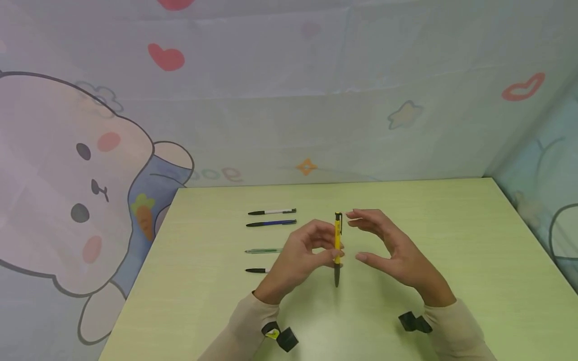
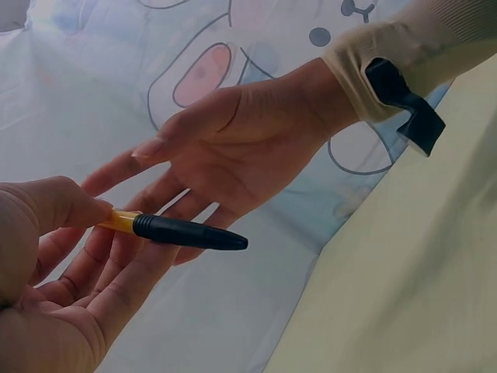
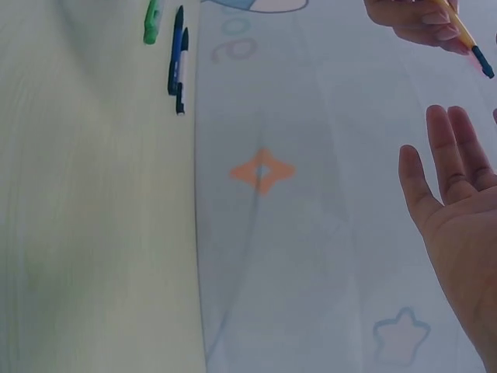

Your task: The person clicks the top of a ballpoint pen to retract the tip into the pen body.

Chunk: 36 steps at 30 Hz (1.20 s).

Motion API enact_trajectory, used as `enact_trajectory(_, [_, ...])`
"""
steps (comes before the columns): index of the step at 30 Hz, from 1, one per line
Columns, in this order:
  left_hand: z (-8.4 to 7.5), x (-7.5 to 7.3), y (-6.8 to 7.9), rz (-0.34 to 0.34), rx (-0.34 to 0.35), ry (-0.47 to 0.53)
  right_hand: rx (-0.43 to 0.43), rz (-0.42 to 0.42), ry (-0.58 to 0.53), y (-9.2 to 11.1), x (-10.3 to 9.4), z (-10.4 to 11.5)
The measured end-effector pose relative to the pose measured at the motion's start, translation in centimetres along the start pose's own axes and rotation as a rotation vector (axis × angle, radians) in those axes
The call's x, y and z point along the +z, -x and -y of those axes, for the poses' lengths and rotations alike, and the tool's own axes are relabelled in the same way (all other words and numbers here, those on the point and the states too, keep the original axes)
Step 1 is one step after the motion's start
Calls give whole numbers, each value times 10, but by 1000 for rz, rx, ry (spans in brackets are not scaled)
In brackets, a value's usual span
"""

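Note:
A yellow ballpoint pen [image 1: 337,240] with a black grip and black clip is pinched between the thumb and fingers of my left hand [image 1: 298,255]. In the head view its black tip points toward me and the clip end away. The left wrist view shows the pen's black grip [image 2: 190,231] jutting out past the thumb. To the right of the pen, my right hand [image 1: 393,245] is held apart from it, fingers spread and relaxed, with nothing in them. In the right wrist view its palm and fingers [image 3: 446,155] show at the right edge.
On the table [image 1: 203,311], left of my hands, several pens lie in rows: a white-and-black pen [image 1: 272,212], a blue pen [image 1: 271,223], a green pen [image 1: 263,250] and a black-ended pen [image 1: 256,271] partly hidden by my left hand. A printed curtain [image 1: 280,100] hangs behind.

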<state>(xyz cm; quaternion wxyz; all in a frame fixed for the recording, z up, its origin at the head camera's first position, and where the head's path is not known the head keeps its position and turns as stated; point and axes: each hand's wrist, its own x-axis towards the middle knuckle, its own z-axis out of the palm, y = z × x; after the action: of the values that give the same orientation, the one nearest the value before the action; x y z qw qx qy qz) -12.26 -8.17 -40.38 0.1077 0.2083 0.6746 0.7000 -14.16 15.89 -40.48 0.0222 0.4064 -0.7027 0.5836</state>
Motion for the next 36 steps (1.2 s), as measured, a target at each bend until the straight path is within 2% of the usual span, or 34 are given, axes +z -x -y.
enact_trajectory(7, [1, -8, -1, -36, -24, 0, 1, -7, 29, 9, -5, -15])
enact_trajectory(24, [7, -26, -5, -86, -62, 19, -28, -32, 12, 23, -14, -21])
enact_trajectory(30, [10, -33, -6, -73, -78, 24, -20, -44, -1, 30, -17, -25])
enact_trajectory(36, [11, -42, -7, -72, -83, -15, -54, -59, -32, 32, -19, -20])
